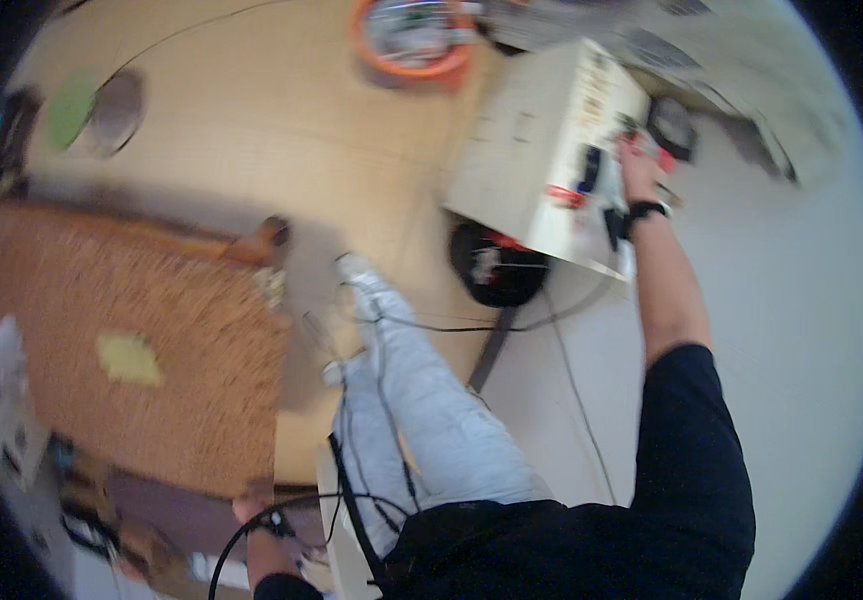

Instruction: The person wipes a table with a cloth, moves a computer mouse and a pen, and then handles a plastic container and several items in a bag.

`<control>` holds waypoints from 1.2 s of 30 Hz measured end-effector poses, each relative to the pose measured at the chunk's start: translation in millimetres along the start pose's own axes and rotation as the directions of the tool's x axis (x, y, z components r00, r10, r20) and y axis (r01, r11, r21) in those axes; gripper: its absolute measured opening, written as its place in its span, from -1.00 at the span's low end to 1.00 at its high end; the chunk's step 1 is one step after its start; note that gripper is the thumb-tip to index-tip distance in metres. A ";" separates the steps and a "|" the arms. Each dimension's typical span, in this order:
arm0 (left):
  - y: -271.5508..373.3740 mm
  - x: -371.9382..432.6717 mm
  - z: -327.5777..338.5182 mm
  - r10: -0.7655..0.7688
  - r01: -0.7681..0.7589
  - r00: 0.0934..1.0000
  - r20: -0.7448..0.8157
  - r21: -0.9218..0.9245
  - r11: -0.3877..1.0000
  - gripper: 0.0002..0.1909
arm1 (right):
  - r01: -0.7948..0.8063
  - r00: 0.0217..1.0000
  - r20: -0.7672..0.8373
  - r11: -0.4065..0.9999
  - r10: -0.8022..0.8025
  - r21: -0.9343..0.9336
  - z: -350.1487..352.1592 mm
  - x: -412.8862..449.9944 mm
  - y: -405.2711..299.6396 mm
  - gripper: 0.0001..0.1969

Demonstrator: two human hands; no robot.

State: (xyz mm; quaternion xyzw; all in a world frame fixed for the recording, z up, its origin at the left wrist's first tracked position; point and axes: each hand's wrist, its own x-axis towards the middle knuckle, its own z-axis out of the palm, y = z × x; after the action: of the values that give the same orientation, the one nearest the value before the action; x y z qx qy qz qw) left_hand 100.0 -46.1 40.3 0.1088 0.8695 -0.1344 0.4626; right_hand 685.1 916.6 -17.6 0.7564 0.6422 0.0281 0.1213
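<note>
My right hand [637, 163] reaches out at the upper right, over a white box or cabinet [515, 142] whose top carries several small items. Among them are a dark blue object [589, 169] and a red-and-white piece [565, 196]. Blur hides whether the fingers hold anything. At the lower left, my left hand [251, 510] is at the near edge of a table with a brown textured cover [198, 360]; its fingers are too indistinct to read. A pale yellow piece [129, 358] lies on that cover.
An orange-rimmed basket [409, 71] with mixed contents stands at the top. A black round bin [497, 266] is beside the white box. Black cables [469, 328] run across my legs. A green disc [71, 110] and a greyish disc [117, 112] are at the upper left.
</note>
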 end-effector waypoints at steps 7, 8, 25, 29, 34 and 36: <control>116.4 -64.4 4.3 -0.480 0.398 0.870 0.113 -0.735 0.549 -0.75 | 0.201 0.855 0.167 0.611 -0.491 0.766 -102.1 -195.7 -177.0 -0.76; 109.3 -72.2 18.3 -0.491 0.400 0.861 0.132 -0.771 0.496 -0.75 | 0.310 0.801 0.154 0.622 -0.578 0.719 -113.0 -237.7 -211.0 -0.78; 121.8 -122.5 120.4 -0.125 0.121 0.981 0.147 -0.973 -0.196 -0.46 | 0.929 -0.369 -0.344 -0.358 -0.864 -0.097 -96.5 -615.5 -610.2 -0.48; 123.9 -121.9 136.3 -0.116 0.072 0.987 0.109 -0.955 -0.289 -0.51 | 0.918 -0.389 -0.259 -0.349 -0.884 -0.188 -68.6 -605.2 -616.9 -0.41; 112.0 -121.1 136.1 -0.094 0.073 0.989 0.115 -0.926 -0.370 -0.55 | 0.990 -0.049 -0.337 0.000 -0.940 -0.144 -46.0 -613.5 -585.3 -0.37; 110.9 -120.0 128.4 -0.102 0.060 0.989 0.109 -0.916 -0.398 -0.56 | 0.986 0.019 -0.352 0.075 -0.936 -0.147 -42.7 -631.0 -586.7 -0.37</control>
State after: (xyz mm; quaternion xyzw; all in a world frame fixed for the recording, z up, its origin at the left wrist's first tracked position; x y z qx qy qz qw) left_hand 300.2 7.4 56.7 -0.3878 0.6029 0.6177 0.3234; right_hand 1.1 391.1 -33.6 0.1062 0.9918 0.0305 -0.0642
